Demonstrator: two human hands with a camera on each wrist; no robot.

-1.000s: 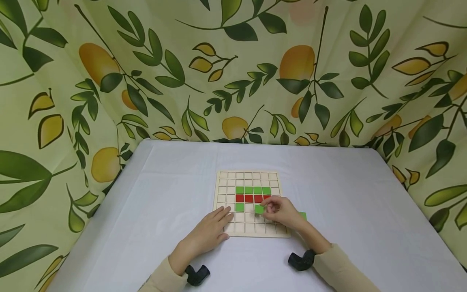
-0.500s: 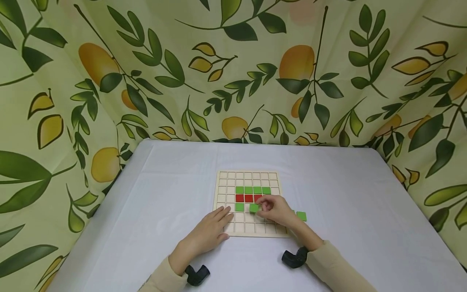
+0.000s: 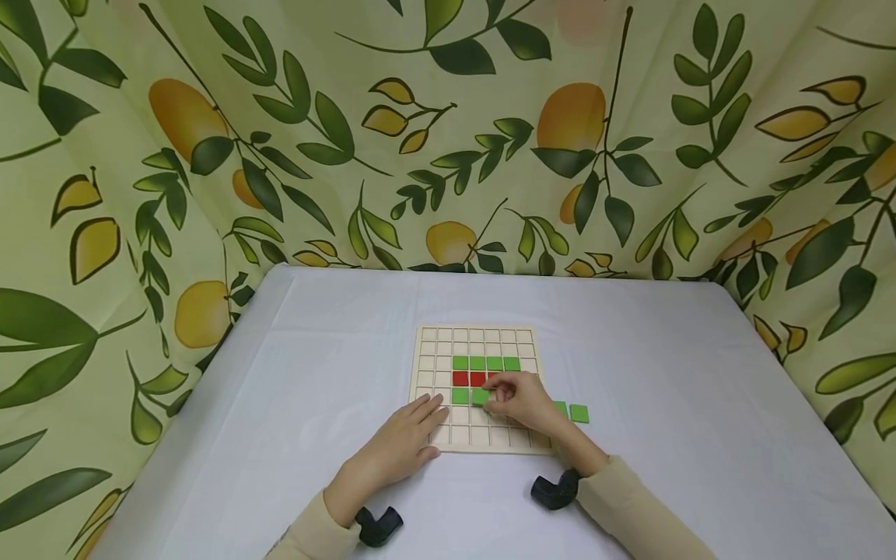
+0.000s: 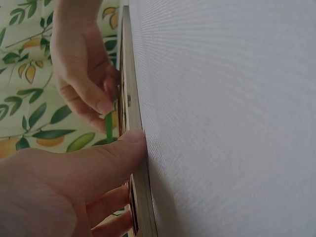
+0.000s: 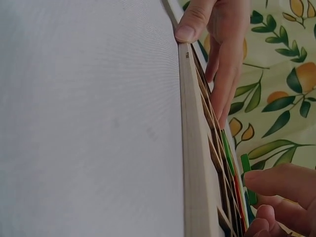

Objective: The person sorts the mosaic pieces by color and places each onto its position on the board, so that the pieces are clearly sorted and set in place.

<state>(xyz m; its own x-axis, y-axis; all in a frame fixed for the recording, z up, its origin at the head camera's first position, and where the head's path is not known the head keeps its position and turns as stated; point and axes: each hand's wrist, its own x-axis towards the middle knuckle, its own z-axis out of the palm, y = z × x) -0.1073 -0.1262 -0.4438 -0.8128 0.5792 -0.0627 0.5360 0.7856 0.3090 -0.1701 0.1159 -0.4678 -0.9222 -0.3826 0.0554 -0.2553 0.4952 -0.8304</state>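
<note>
A pale wooden grid board (image 3: 483,449) lies on the table, holding a row of green tiles (image 3: 477,363), a row of red tiles (image 3: 460,379) below it and a single green tile (image 3: 460,396) under that. Between thumb and fingers my right hand (image 3: 523,400) pinches another green tile (image 3: 479,397), just right of the single one. In the right wrist view this held tile (image 5: 249,178) is slightly off the board. My left hand (image 3: 400,442) rests straight fingers on the board's left side, its thumb (image 4: 129,143) against the front edge. The right hand hides several cells.
Two loose green tiles (image 3: 579,413) show on the white tablecloth (image 3: 336,350) to the board's right, one partly behind the right wrist. Black devices (image 3: 555,490) sit on both wrists. A patterned curtain (image 3: 448,155) encloses the table's back and sides.
My right hand has moved left with the pinched green tile, bringing it beside the single green one. More of the loose tiles at the right has come into sight. The left hand has stayed put.
</note>
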